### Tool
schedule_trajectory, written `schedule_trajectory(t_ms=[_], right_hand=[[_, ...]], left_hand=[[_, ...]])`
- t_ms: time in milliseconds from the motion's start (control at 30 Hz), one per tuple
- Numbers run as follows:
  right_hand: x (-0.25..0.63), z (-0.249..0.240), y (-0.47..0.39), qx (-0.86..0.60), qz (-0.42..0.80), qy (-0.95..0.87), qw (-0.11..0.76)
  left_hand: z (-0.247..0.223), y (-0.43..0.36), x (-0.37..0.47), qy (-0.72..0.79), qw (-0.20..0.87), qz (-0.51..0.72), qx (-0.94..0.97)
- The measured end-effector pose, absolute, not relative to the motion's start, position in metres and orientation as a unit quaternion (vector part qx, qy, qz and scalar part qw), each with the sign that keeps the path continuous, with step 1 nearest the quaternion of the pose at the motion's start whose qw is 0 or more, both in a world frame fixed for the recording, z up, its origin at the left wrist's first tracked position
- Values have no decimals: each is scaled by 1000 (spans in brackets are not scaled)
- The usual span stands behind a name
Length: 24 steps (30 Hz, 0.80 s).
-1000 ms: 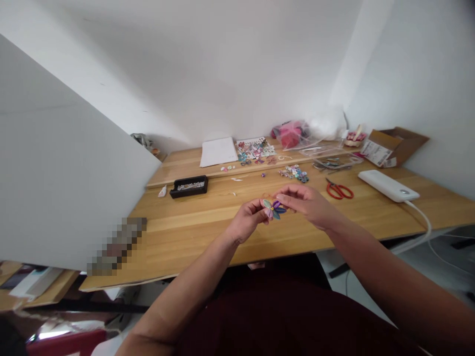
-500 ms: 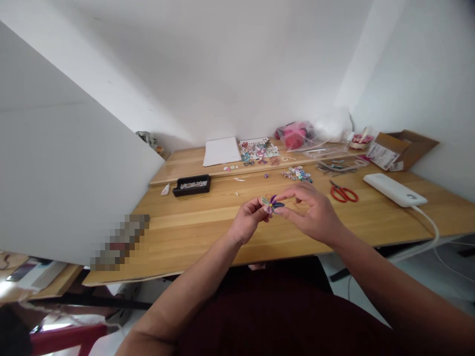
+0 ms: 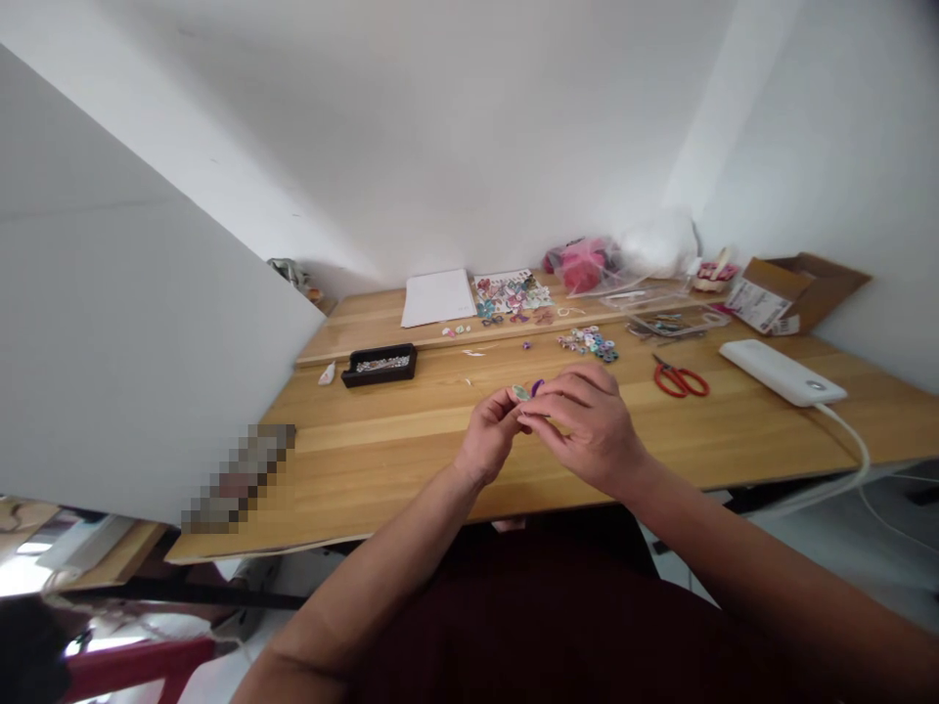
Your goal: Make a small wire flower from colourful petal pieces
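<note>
Between my two hands, above the front part of the table, is a small flower (image 3: 520, 392) with multicoloured petals. A pale green petal and a purple one stick out; the rest lies behind my fingers. My left hand (image 3: 490, 430) pinches the flower from the left, thumb and fingers closed. Over its right side and middle lies my right hand (image 3: 583, 425), thumb and fingertips drawn together on the petals. Beyond the hands, a heap of small round beads (image 3: 589, 342) and a lone purple bead (image 3: 526, 345) rest on the wood.
Red-handled scissors (image 3: 681, 379) and a white power bank (image 3: 782, 373) with a cable lie to the right. A black tray (image 3: 380, 366) of small shiny pieces sits left, beside a small white tube (image 3: 327, 374). Behind are paper sheets (image 3: 438, 297), flower pieces (image 3: 512, 294) and an open cardboard box (image 3: 799, 291).
My right hand has moved left and closed over the flower, covering its middle and dark right-hand petal. My left hand keeps its pinch in nearly the same place.
</note>
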State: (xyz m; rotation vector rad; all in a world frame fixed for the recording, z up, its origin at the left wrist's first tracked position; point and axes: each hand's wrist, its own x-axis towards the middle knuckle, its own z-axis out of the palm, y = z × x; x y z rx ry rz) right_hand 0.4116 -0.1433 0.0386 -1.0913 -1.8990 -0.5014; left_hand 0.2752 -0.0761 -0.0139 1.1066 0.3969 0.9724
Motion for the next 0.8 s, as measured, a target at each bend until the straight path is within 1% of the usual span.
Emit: schedule_trajectory(t_ms=[233,800], right_hand=[[420,38,-151,-450,-212,-732,466],[424,35,-155,-434,-215,-748,453]], left_hand=[[-11,-78,272,173,737,431,492],[-12,-79,272,161,766,409,469]])
